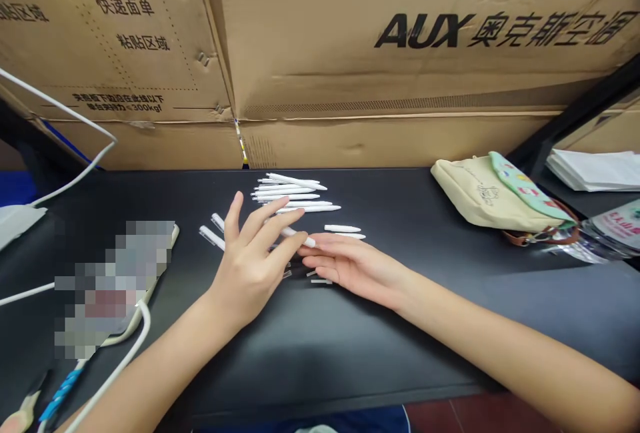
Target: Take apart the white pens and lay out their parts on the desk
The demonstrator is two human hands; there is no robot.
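Observation:
A white pen barrel (309, 241) slants between my two hands, its far end partly covered by fingers. My left hand (250, 259) has thumb and fingers around it from above, the other fingers lifted and spread. At the near end, the fingertips of my right hand (357, 263) pinch it, palm turned up. Several white pens (295, 193) lie in a pile just beyond. Two short white barrels (343, 228) rest right of the fingers. Clear-ended white pen parts (212, 237) show left of my left hand. Small clear pieces (321, 280) lie below my hands, partly hidden.
A phone-like object (173, 239), mostly blurred out, lies at left with white cables (145, 326) around it. At right are a cream pouch (480, 196), a plastic bottle (615, 229) and white papers (595, 169). Cardboard boxes (350, 86) stand behind the black table (400, 346).

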